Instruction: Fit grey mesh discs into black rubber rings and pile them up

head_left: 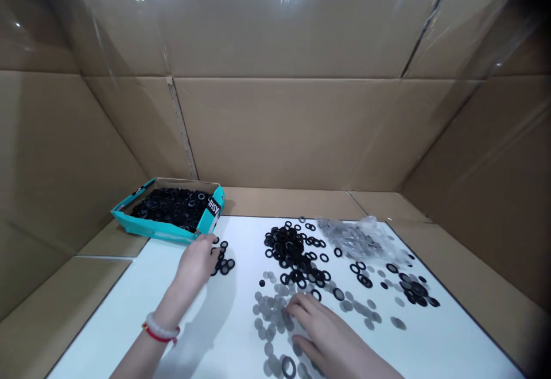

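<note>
Right hand [316, 327]: held low over the translucent discs [270, 333]; fingers bent, thumb set apart from the fingertips. Whether anything is pinched by the grip cannot be told.
Near ring [288, 367]: left loose beside that hand; could be dragged by palm or wrist if the hand is swept back.
Discs: spread flat and overlapping on the white surface [107, 321]; pale on white, so singles could be missed, or two lifted as one.
Left hand [196, 264]: reached to the small ring cluster [224, 269], just beside the box. Fingers curled; contents of the grip hidden, can't be told.
Box [150, 228]: teal, low-walled, filled with black rings [172, 209]; its near wall could be knocked by the left knuckles, and rings spilled.
Main pile [290, 244]: heaped between the hands, stragglers around it; could be toppled into the discs if brushed.
Plastic bag [365, 240]: crumpled, at far right; small parts could be hidden under its folds.
</note>
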`<action>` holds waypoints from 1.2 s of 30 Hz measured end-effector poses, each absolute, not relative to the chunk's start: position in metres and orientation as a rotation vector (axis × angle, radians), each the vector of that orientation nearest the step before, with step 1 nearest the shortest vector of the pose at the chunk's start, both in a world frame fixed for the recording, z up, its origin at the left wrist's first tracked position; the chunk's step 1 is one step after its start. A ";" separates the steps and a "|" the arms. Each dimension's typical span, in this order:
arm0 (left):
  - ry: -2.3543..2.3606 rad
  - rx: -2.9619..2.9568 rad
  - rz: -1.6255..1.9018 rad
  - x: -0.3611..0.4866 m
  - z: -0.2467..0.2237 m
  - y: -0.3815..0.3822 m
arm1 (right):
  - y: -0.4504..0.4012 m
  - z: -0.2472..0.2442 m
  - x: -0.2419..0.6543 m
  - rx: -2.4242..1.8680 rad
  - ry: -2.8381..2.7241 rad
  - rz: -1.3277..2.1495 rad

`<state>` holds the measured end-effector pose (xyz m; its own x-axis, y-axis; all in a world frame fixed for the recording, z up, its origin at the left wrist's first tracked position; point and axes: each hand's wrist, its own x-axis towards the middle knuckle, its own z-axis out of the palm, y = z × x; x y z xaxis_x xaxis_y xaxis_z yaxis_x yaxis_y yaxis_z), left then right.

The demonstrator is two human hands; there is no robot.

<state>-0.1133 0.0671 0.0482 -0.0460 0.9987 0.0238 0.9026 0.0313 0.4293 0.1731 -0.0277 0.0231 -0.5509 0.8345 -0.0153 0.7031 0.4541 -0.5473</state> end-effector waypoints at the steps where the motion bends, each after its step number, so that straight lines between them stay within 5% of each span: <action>1: 2.028 2.001 0.488 -0.100 0.048 0.064 | -0.029 0.016 0.170 -1.338 -2.466 0.712; 8: 1.718 2.268 0.394 -0.020 0.019 0.076 | -0.026 0.006 0.161 -1.401 -2.505 0.618; 19: 1.509 2.044 0.671 -0.027 0.003 0.086 | -0.022 0.023 0.155 -1.351 -2.461 0.698; 28: 1.093 1.652 0.780 -0.038 0.034 0.087 | 0.005 0.037 0.164 -1.223 -1.880 1.149; 36: 0.982 1.422 0.977 -0.026 0.107 0.068 | 0.055 0.095 0.152 -0.964 -1.531 1.150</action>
<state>-0.0263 0.0676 0.1073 0.3174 0.9474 0.0414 0.0463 -0.0591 0.9972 0.1517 0.0549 0.0953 -0.2306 0.9459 0.2282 0.0444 0.2446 -0.9686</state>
